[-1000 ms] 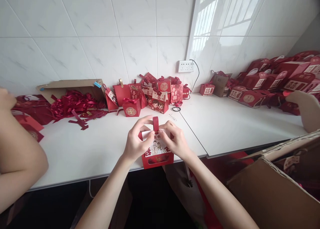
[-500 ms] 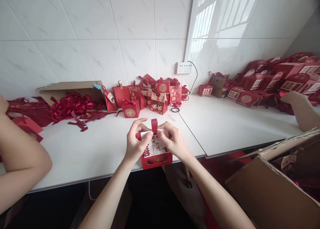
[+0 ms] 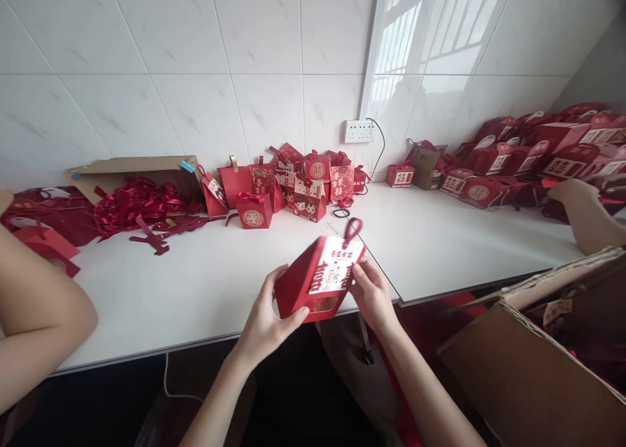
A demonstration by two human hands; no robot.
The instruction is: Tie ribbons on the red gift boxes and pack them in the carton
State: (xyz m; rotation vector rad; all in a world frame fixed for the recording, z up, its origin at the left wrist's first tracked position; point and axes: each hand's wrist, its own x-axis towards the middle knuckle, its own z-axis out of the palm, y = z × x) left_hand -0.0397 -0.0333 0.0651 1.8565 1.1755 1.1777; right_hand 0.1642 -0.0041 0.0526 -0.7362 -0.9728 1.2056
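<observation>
A red gift box with sloping sides, a white printed front panel and a small window is held tilted over the table's front edge. A dark red ribbon loop sticks up from its top. My left hand grips the lower left side, thumb on the front near the window. The right side is held by my right hand, with its thumb at the panel's edge and its other fingers partly hidden behind. Behind it, a small red box with a round gold print stands on the white table.
Finished-looking red boxes cluster by the wall. Red ribbons spill from a cardboard box at left. More red boxes pile up at right, near another person's hand. An open carton stands lower right.
The held box has been lifted and turned, showing its side. My left hand has moved from the top to the lower left, and my right hand from the top to the right side.
</observation>
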